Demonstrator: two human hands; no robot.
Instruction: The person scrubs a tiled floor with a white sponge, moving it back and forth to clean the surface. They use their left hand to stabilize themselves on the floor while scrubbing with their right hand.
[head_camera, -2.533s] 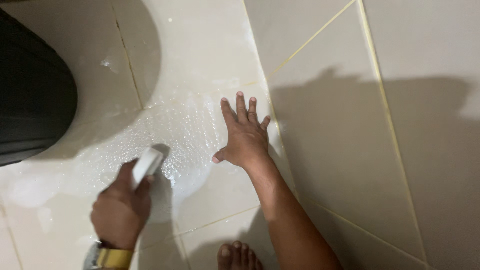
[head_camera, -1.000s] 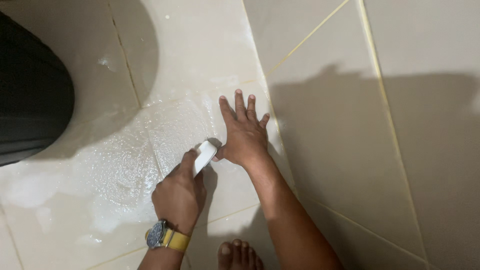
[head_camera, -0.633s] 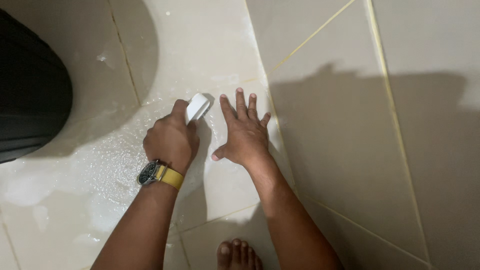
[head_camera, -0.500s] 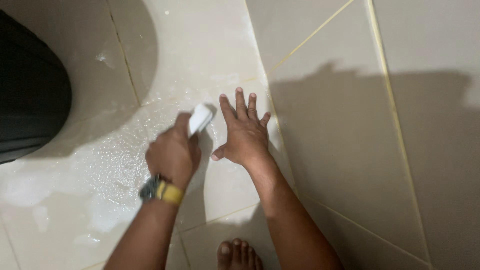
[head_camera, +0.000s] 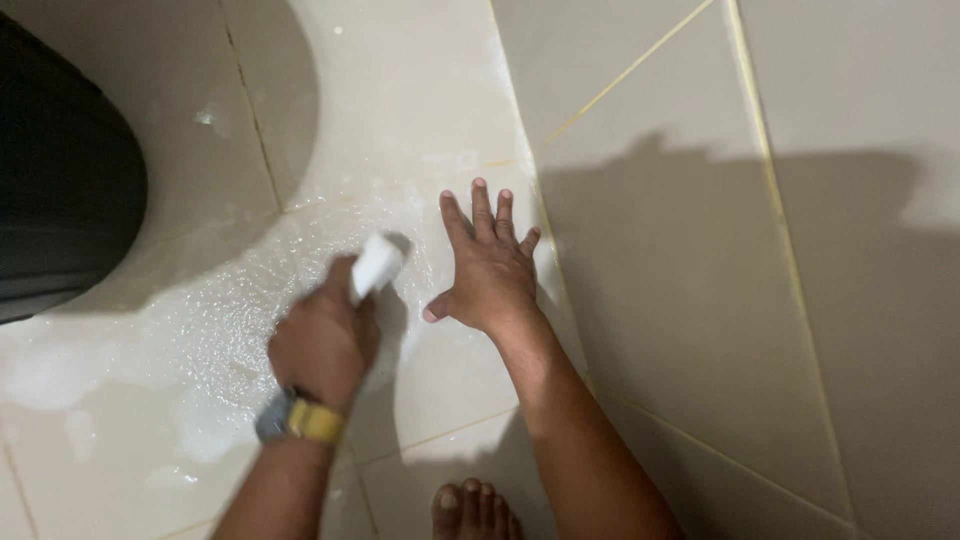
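Note:
My left hand is closed around a small white scrubbing brush and presses it on the wet, soapy cream floor tiles. A watch with a yellow strap is on that wrist. My right hand lies flat on the floor just right of the brush, fingers spread, palm down, holding nothing. The hand and brush are slightly blurred.
A large dark rounded object fills the upper left. A tiled wall rises along the right, meeting the floor beside my right hand. My bare toes show at the bottom edge. White foam patches lie at the left.
My left hand has swept the brush back and forth over the wet tile, up beside my right hand and now back down and left. My right hand has stayed flat in place.

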